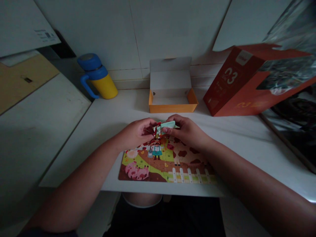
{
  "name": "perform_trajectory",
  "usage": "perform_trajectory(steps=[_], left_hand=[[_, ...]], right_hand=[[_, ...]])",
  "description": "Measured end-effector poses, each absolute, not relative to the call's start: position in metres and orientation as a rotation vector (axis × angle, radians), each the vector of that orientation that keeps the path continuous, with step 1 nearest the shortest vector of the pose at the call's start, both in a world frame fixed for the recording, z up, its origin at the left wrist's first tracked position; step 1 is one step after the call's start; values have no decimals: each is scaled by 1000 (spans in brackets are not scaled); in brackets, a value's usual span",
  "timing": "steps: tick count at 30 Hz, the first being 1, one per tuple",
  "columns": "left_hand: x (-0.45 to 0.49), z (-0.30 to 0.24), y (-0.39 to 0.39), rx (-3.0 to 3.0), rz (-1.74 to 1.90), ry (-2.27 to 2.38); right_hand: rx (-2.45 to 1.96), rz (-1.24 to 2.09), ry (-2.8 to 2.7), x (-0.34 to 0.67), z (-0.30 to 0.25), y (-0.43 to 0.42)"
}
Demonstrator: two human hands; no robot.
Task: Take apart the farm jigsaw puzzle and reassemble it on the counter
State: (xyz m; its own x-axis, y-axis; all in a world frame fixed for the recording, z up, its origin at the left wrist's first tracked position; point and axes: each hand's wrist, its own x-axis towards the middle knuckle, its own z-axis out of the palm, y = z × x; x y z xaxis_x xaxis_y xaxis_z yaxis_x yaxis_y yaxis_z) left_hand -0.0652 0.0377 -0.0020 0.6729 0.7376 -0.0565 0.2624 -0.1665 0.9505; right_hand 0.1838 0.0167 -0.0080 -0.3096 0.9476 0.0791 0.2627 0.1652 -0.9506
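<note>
A farm-scene jigsaw puzzle (158,164) lies flat near the table's front edge, showing a pink pig, a cow, a figure in teal and a white fence. Over its upper part, my left hand (137,133) pinches some small puzzle pieces (158,131) with red and green print. My right hand (186,131) grips a pale green puzzle piece (168,124) between thumb and fingers, right beside the left hand's pieces. Both hands nearly meet, and they cover the puzzle's upper edge. How many pieces are held I cannot tell.
An open orange box (172,108) with its lid raised stands behind my hands against the wall. A blue and yellow flask (102,80) stands at the back left. On the right leans a large red box (229,85), next to dark, plastic-wrapped things. The white table (103,112) ends close to my lap.
</note>
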Motion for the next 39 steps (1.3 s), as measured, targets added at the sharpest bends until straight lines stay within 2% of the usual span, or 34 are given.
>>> perform_trajectory(steps=[4, 8, 12, 17, 32, 39], left_hand=[[-65, 2, 37, 1745, 500, 822], [-78, 18, 38, 1989, 486, 1057], [-98, 26, 43, 2361, 133, 1180], [-104, 17, 45, 2405, -9, 1183], [-94, 25, 41, 2213, -10, 1238], [-78, 13, 40, 1809, 376, 1058]], right_hand=[[-1112, 1216, -1643, 183, -11, 17], [-1130, 1132, -1631, 183, -12, 18], [-1161, 1155, -1681, 186, -14, 21], [-1176, 1171, -1708, 188, -18, 23], [-1074, 1322, -1662, 185, -13, 19], [-946, 1538, -1571, 178, -12, 14]])
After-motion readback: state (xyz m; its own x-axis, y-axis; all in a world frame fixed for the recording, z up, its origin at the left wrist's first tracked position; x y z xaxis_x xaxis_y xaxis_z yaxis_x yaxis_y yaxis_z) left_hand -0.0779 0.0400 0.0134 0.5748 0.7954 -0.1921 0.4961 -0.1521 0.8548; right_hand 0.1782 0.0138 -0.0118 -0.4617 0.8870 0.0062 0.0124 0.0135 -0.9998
